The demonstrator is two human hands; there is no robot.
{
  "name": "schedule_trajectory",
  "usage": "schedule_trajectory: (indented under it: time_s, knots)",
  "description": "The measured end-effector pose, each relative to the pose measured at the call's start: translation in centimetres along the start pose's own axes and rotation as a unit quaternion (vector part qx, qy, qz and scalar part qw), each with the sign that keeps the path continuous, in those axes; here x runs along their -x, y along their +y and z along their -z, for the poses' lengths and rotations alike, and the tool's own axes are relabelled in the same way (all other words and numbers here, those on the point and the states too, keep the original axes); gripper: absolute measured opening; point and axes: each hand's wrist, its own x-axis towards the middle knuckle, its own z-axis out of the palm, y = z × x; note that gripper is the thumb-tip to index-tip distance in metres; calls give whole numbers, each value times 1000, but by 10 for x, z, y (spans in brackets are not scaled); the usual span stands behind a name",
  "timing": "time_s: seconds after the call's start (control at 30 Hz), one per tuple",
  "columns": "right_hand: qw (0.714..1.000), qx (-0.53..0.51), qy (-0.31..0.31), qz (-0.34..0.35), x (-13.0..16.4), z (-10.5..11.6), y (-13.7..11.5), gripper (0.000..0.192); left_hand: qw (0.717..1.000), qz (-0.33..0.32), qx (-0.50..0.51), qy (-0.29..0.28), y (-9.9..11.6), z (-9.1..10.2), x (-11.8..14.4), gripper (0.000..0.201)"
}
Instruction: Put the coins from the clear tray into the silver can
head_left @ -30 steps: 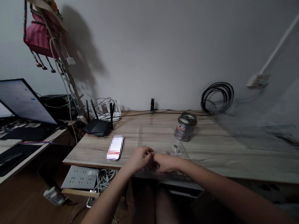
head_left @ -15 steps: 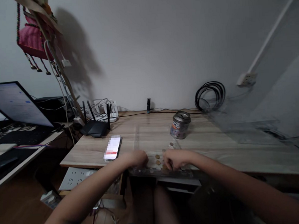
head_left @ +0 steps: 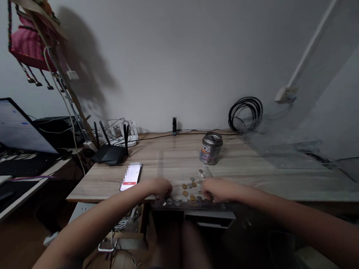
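Several coins [head_left: 191,187], silver and copper coloured, lie on a clear plastic tray [head_left: 168,163] at the near edge of the wooden desk [head_left: 255,174]. My left hand [head_left: 157,188] rests on the tray's near left corner, fingers curled down at the rim. On the right side of the coin patch sits my right hand [head_left: 217,189], its fingertips touching the coins. Whether either hand pinches a coin is hidden. A silver tin can [head_left: 210,148] with a slotted lid stands just behind the tray.
A phone [head_left: 130,176] lies left of the tray. A black router [head_left: 110,151] and a tangle of cables sit at the back left, a coiled black cable [head_left: 245,113] at the back right. A laptop [head_left: 10,127] stands on the neighbouring table. A power strip hangs under the desk.
My hands were together over the tray; they have parted to its two sides, and the coins between them have come into view. The view has shifted right.
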Motion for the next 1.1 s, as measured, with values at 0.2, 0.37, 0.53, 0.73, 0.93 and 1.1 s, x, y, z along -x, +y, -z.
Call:
schedule_trajectory:
  time_s: [0.2, 0.37, 0.53, 0.73, 0.93, 1.1]
  knots:
    - [997, -23, -75, -22, -7, 0, 0, 24, 1000, -22, 5, -10, -5, -4, -3, 24]
    - [982, -189, 9, -9, -18, 2, 12, 15, 991, -26, 117, 53, -13, -8, -10, 14]
    - [904, -375, 204, 0, -40, 23, 8, 21, 754, 49, 605, 252, -3, -13, -43, 3]
    - [900, -354, 252, -36, -61, 42, -4, 21, 324, 33, 923, 206, 25, -10, -80, 15]
    - [833, -159, 445, -289, -30, 94, 80, 28, 287, 3, 944, 162, 27, -21, -85, 25]
    - [795, -79, 400, -450, -26, 123, 128, 24, 277, 36, 932, 230, 29, -23, -87, 20]
